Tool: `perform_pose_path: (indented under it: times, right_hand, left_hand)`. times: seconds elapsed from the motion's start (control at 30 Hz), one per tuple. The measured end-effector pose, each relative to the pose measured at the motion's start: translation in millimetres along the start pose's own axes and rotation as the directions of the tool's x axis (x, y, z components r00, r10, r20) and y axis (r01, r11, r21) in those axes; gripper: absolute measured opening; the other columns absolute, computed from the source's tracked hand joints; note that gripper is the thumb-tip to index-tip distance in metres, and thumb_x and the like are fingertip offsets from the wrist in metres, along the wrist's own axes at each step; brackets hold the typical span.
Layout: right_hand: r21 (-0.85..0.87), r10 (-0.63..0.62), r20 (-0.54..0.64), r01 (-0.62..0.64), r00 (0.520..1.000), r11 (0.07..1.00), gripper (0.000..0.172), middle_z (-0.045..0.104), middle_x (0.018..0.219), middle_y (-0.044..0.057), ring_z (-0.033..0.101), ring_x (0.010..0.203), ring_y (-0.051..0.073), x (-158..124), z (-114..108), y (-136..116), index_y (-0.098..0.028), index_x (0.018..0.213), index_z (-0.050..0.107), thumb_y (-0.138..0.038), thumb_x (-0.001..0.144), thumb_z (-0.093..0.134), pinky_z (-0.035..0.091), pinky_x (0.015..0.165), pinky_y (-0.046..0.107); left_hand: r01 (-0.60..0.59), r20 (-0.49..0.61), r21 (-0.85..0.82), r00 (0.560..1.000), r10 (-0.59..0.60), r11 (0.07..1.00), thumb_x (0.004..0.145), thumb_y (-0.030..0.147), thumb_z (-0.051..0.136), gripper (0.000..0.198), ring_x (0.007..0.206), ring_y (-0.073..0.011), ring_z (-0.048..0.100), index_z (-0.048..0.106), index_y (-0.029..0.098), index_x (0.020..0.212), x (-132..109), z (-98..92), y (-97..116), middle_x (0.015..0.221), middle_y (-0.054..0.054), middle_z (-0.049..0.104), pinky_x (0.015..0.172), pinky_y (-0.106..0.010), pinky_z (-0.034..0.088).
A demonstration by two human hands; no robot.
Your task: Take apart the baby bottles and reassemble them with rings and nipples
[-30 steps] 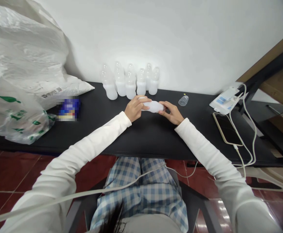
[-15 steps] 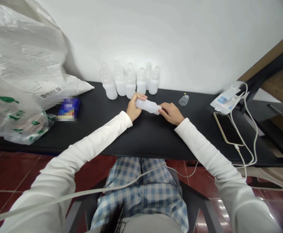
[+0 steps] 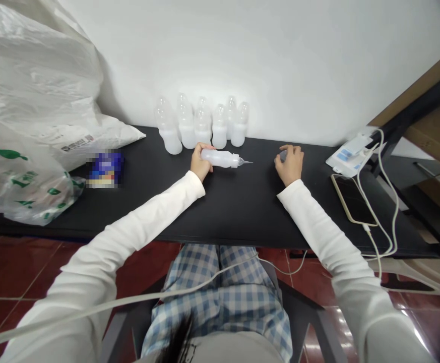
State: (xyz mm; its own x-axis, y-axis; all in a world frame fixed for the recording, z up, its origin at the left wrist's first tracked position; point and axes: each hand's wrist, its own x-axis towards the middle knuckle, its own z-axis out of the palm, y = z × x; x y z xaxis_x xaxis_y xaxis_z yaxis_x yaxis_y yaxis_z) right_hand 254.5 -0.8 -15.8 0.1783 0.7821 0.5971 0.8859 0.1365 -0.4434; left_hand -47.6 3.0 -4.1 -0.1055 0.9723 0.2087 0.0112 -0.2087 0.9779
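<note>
My left hand [image 3: 202, 162] is wrapped round the base of a milky white bottle [image 3: 222, 159], held on its side above the table. The bottle's neck points right, and a clear tapered nozzle [image 3: 244, 162] with a thin tip sticks out of it. To the right, my right hand [image 3: 290, 164] has its thumb and fingers curled around a clear domed cap [image 3: 283, 156], mostly hidden by the hand. Behind my left hand, several similar white bottles with clear caps [image 3: 203, 126] stand upright by the wall.
White plastic bags [image 3: 34, 91] bulge at the left, beside a blurred blue packet [image 3: 107, 170]. At the right lie a phone [image 3: 353, 200] with a charging cable and a white power strip [image 3: 350, 155]. A pale cable [image 3: 129, 302] crosses over my lap.
My right hand has left the bottle's neck and moved right onto the clear cap. The bottle's nozzle now shows, and my left hand has shifted slightly left with the bottle, which lies more level.
</note>
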Motion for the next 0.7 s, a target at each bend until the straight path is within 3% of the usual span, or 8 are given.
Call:
perform_pose_path:
  times: [0.17, 0.27, 0.37, 0.47, 0.57, 0.7]
  right_hand:
    - [0.283, 0.036, -0.009, -0.032, 0.999, 0.958, 0.031, 0.057, 0.096, 0.009, 0.057, 0.089, 0.022, -7, 5, -23, -0.021, 0.095, 0.057, -0.05, 0.097, 0.046, 0.054, 0.086, 0.043]
    - [0.516, 0.063, 0.105, -0.109, 0.992, 0.849, 0.04, 0.055, 0.095, 0.004, 0.056, 0.074, 0.015, -17, 10, -39, -0.023, 0.096, 0.056, -0.062, 0.096, 0.046, 0.054, 0.067, 0.032]
    - [0.637, 0.016, 0.186, -0.133, 0.983, 0.76, 0.043, 0.053, 0.094, 0.002, 0.055, 0.067, 0.012, -25, 12, -54, -0.024, 0.095, 0.055, -0.067, 0.091, 0.053, 0.052, 0.059, 0.028]
    - [0.674, -0.05, 0.194, -0.096, 0.98, 0.732, 0.043, 0.052, 0.095, 0.002, 0.054, 0.067, 0.011, -31, 11, -66, -0.024, 0.095, 0.054, -0.067, 0.09, 0.055, 0.054, 0.061, 0.029]
    - [0.637, -0.119, 0.151, -0.004, 0.981, 0.771, 0.038, 0.054, 0.099, 0.004, 0.054, 0.071, 0.012, -35, 9, -73, -0.023, 0.097, 0.054, -0.062, 0.093, 0.054, 0.054, 0.066, 0.031]
    - [0.539, -0.181, 0.0, 0.152, 0.984, 0.829, 0.032, 0.055, 0.095, 0.005, 0.057, 0.084, 0.016, -36, 5, -72, -0.022, 0.098, 0.052, -0.053, 0.099, 0.045, 0.052, 0.078, 0.035]
  left_hand:
    - [0.039, -0.023, -0.038, 0.999, -0.04, 0.999, 0.057, 0.003, 0.061, 0.033, 0.088, -0.0152, 0.061, 0.05, 0.021, 0.082, -1, 1.1, 2, 0.094, 0.002, 0.066, 0.057, -0.02, 0.042]
    - [0.028, -0.03, -0.059, 0.999, -0.03, 0.998, 0.054, 0.002, 0.06, 0.034, 0.088, -0.0156, 0.061, 0.051, 0.021, 0.081, -1, 1.5, 1, 0.092, 0.002, 0.067, 0.057, -0.02, 0.042]
    - [0.007, -0.015, -0.068, 1.0, -0.008, 0.998, 0.052, 0.001, 0.06, 0.037, 0.089, -0.0166, 0.062, 0.052, 0.021, 0.082, 0, 1.8, -1, 0.094, 0.002, 0.068, 0.056, -0.021, 0.042]
    - [-0.014, 0.035, -0.074, 0.999, 0.016, 0.997, 0.053, 0.002, 0.062, 0.039, 0.089, -0.0171, 0.062, 0.052, 0.022, 0.085, -1, 3.0, -4, 0.097, 0.001, 0.068, 0.057, -0.022, 0.043]
    - [-0.05, 0.147, -0.082, 0.987, 0.062, 0.995, 0.058, 0.006, 0.065, 0.039, 0.094, -0.0179, 0.063, 0.05, 0.023, 0.09, -2, 4.5, -6, 0.103, -0.001, 0.068, 0.064, -0.024, 0.048]
    - [-0.123, 0.371, -0.085, 0.917, 0.146, 0.989, 0.06, 0.013, 0.066, 0.049, 0.088, -0.0154, 0.063, 0.048, 0.024, 0.104, -3, 1.7, -7, 0.119, -0.004, 0.063, 0.061, -0.023, 0.05]
